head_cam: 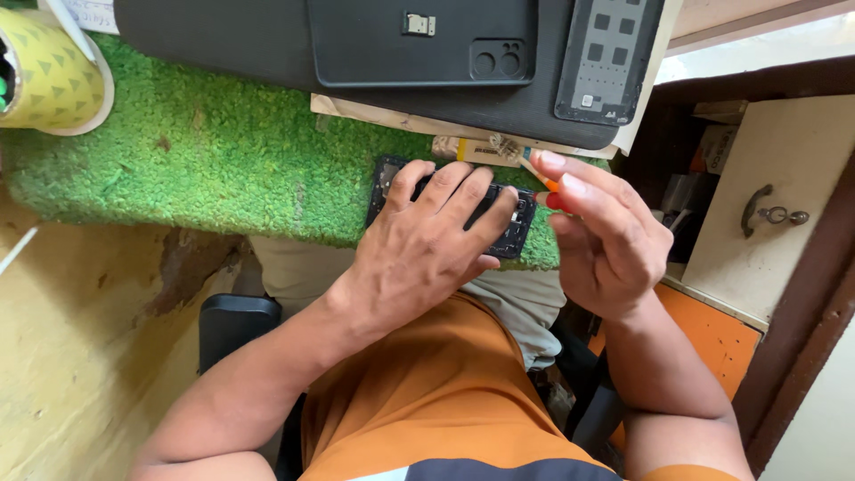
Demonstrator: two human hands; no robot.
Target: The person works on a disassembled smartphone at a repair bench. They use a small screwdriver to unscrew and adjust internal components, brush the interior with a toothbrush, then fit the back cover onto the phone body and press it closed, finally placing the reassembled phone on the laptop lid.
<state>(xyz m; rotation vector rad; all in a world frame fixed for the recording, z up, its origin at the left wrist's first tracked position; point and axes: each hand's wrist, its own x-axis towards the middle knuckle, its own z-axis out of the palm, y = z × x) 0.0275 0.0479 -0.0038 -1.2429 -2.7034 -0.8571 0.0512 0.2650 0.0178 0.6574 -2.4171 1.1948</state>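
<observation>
Head view, left hand: the left hand [427, 245] lies palm down on an opened black phone [450, 207], fingers spread and pressing it flat.
Head view, phone: it rests at the near edge of a green turf mat [223, 151], its right end showing beside the fingertips.
Head view, right hand: the right hand [606, 240] is just right of the phone, thumb and fingertips pinched on a small orange-handled screwdriver [539, 174] whose tip points toward the phone's top right corner.
Head view, surroundings: a black pad [232, 36] carries a black back cover [419, 40] and a grey phone frame [606, 58]; a yellow patterned cup [49, 80] stands far left; a drawer with a metal handle [757, 209] is on the right.
</observation>
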